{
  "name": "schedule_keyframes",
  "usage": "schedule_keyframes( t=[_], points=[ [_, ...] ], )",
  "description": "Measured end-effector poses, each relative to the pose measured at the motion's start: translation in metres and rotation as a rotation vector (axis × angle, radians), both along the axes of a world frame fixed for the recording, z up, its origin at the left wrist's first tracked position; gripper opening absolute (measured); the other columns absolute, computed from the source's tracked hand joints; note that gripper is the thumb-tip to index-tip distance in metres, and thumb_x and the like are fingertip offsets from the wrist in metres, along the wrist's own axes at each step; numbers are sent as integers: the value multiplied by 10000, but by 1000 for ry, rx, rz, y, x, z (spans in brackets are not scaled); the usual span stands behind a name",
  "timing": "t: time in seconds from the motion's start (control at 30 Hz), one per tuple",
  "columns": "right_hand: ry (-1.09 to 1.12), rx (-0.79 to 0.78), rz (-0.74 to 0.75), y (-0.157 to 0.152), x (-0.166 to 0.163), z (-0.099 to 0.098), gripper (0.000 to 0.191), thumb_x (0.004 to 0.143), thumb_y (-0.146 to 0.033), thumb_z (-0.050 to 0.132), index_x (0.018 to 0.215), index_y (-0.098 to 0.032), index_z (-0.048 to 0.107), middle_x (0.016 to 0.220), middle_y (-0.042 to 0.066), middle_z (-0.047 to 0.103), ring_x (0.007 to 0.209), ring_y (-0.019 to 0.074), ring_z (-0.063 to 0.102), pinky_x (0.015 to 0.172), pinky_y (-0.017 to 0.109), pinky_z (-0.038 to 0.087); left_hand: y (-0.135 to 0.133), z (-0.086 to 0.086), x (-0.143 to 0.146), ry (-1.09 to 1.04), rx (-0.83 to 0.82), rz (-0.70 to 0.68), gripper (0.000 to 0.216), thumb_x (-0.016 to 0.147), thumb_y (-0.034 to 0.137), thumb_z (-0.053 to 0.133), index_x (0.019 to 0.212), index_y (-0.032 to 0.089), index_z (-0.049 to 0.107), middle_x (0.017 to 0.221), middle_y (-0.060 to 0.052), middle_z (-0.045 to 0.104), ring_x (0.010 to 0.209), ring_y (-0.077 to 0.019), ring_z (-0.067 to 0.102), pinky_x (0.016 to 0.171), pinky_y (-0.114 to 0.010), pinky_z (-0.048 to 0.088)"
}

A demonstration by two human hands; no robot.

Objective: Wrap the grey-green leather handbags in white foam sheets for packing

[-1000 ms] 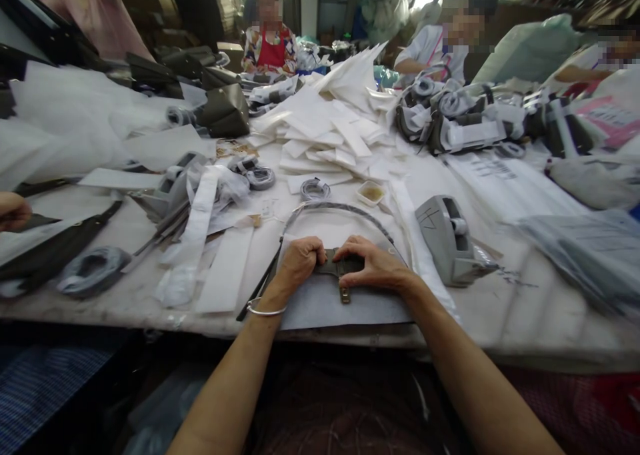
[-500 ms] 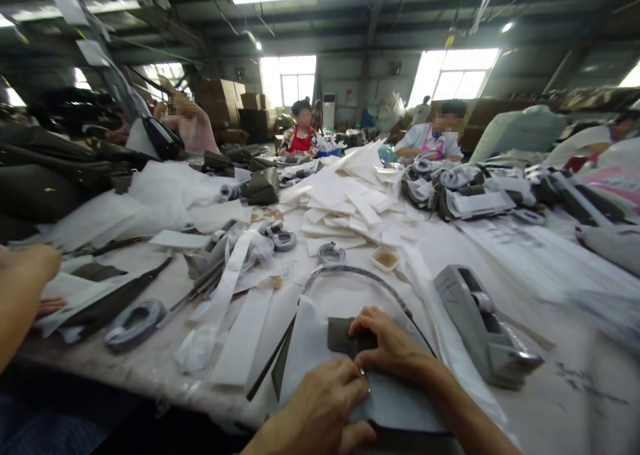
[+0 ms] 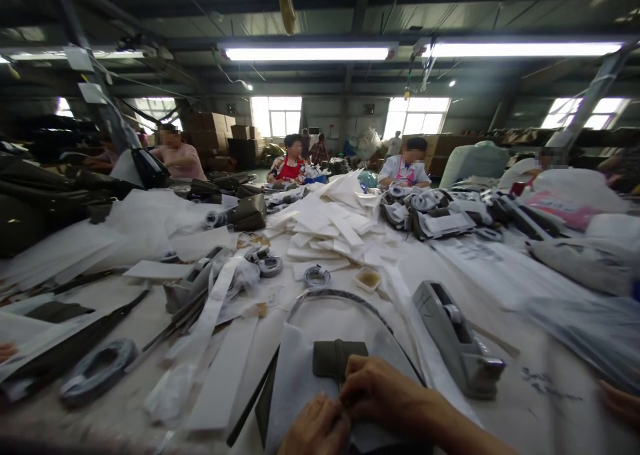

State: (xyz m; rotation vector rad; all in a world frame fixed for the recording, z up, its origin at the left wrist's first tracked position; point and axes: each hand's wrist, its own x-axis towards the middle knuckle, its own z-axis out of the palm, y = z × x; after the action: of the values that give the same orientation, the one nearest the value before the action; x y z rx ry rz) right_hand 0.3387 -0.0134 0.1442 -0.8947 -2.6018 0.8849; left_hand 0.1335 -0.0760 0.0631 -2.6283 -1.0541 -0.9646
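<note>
In front of me on the table lies a dark olive handbag, its front covered by white wrapping sheet [image 3: 290, 368] and its thin handle [image 3: 350, 293] arched away from me. A dark olive closure tab [image 3: 327, 358] lies over the sheet. My right hand [image 3: 383, 391] is closed, with thumb and fingers pinching the narrow lower part of this tab. Close beside it, my left hand [image 3: 320, 425] is closed too, fingertips meeting the right ones; what it grips is hidden behind the fingers. The near part of the bag is cut off by the lower frame edge.
To the right stands a grey tape dispenser [image 3: 457, 341]. Beyond the bag are a coiled strap [image 3: 317, 277], a small dish [image 3: 367, 279] and a heap of white sheets [image 3: 325, 221]. Another person's hand [image 3: 620, 401] shows at the right edge. Several people work across the table.
The camera view has tilted up and shifted right. My hands have drawn together at the tab's lower part, and more of the tab shows. The other person's arm at left has mostly left view.
</note>
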Motion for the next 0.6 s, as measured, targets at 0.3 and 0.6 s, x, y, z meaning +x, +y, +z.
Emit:
schedule_keyframes(
  t=[0.3,0.6],
  points=[
    [-132,125,191,20,-10,2,238,833,-77,592,858,-229,774,778,-11,648,709,126,601,664,205,454,-4,9,-6,23,-41,-83,406,916,340,600,1278,160,554,1004,-76,668,919,-206,650,881,-327,578],
    [-229,177,218,21,-12,1,237,893,-117,558,917,-216,772,793,1,646,653,113,557,607,205,425,0,-1,-8,50,60,-93,444,962,476,520,1264,153,563,1095,-84,677,996,-198,649,966,-347,538]
  ],
)
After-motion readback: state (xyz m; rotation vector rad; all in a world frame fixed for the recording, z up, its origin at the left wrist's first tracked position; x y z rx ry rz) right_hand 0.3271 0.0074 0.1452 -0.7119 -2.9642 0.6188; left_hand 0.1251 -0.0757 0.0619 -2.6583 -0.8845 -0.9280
